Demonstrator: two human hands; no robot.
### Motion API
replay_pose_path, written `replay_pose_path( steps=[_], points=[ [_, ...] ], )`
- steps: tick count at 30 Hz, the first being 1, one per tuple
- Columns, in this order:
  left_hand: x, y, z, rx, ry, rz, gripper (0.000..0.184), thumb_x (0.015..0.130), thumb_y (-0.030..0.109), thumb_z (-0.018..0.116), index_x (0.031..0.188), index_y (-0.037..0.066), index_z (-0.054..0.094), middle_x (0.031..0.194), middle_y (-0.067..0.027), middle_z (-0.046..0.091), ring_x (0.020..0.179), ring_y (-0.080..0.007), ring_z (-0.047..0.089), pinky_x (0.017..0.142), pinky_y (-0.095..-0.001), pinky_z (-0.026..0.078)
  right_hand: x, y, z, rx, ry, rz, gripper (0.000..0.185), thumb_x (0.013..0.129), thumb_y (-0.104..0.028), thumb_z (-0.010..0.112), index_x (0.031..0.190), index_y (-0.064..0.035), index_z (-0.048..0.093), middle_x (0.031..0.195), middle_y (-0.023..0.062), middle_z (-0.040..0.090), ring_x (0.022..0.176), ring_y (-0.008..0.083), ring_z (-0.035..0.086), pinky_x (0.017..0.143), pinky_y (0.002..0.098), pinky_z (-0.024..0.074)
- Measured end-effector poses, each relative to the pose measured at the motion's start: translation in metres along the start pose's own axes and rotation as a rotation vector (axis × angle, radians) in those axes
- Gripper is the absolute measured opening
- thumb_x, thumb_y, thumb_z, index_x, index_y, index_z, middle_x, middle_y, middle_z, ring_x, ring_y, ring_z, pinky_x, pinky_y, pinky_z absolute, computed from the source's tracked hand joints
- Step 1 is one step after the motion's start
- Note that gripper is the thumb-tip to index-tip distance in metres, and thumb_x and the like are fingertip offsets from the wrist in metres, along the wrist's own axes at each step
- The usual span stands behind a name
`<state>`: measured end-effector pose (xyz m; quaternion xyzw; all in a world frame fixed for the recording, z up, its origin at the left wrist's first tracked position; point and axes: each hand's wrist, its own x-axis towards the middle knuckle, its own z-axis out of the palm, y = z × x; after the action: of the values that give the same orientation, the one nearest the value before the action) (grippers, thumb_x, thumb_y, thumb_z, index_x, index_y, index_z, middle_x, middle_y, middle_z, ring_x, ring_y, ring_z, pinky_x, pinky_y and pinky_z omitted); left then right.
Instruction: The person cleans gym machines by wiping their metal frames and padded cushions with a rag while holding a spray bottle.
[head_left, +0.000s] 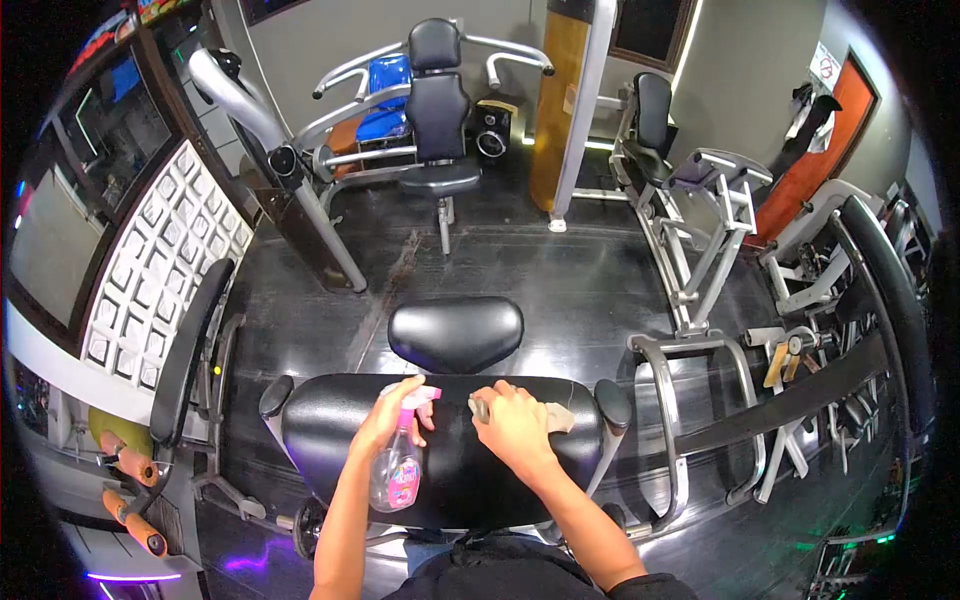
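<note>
The spray bottle (402,474) is held by the left hand (394,412), whose fingers are curled about its neck, over the left part of the black padded surface (480,480). Its long axis is slanted slightly, the base toward the person and the pink head away; the nozzle is pointed to the right. A cloth (562,419) is gripped in the bent fingers of the right hand (508,418). Whether the bottle's base is rested on the pad cannot be told.
</note>
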<state>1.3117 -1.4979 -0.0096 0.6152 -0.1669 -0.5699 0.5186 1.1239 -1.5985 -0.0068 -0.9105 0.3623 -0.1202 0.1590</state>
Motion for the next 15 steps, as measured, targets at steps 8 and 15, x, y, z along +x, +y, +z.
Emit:
replay_pose_path(
  steps=[8,15],
  points=[
    [0.001,0.006,0.037,0.165,-0.171,0.067,0.052,0.093,0.048,0.052,0.093,-0.002,0.064,0.070,-0.0092,0.058,0.058,-0.0187,0.061,0.042,-0.0326,0.053,-0.036,0.047,-0.038,0.085,0.004,0.133,0.023,0.071,-0.022,0.075,0.093,-0.0195,0.072,0.089,0.0071,0.063,0.084,0.0311,0.066,0.073,0.0443,0.0533],
    [0.007,0.005,0.069,0.353,-0.176,-0.046,0.056,0.092,0.050,0.051,0.100,-0.004,0.064,0.068,-0.0086,0.057,0.055,-0.0182,0.060,0.044,-0.0340,0.055,-0.072,0.067,-0.065,0.141,0.161,0.355,0.025,0.073,-0.020,0.074,0.097,-0.0204,0.073,0.090,0.0071,0.063,0.086,0.0320,0.064,0.075,0.0443,0.0512]
  ],
)
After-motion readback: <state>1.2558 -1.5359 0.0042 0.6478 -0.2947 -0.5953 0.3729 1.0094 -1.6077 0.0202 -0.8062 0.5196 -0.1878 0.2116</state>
